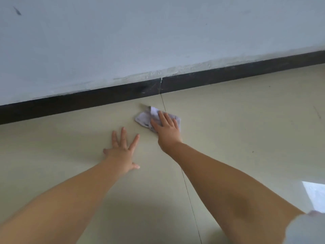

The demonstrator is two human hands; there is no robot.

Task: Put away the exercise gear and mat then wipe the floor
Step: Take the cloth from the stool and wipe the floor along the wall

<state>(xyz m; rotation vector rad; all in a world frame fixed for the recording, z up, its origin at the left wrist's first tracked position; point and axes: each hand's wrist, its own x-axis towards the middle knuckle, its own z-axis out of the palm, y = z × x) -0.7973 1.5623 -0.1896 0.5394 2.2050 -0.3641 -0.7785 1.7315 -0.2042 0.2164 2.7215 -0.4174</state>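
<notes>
A person leans low over a pale tiled floor [237,120], both bare arms stretched forward toward a wall. The right hand [166,128] lies palm-down on a crumpled light grey cloth [143,118], fingers spread flat over it, not curled round it, so the cloth is pinned against the tile by pressure alone. Most of the cloth shows to the left of and beyond that hand, with a folded corner sticking up past the fingertips. A thin grout line [191,205] runs under the cloth and back beneath the right forearm.

The left hand [123,150] is fully open and holds nothing. It rests flat on the floor, nearer the person than the right hand and to its left, fingers fanned wide (most likely propping up the body's weight while the other arm wipes).

Just beyond the cloth runs a dark skirting board [88,103], with a scuffed white wall [158,32] above it. No exercise gear or mat is in view, so the wiping stage appears to be under way.
</notes>
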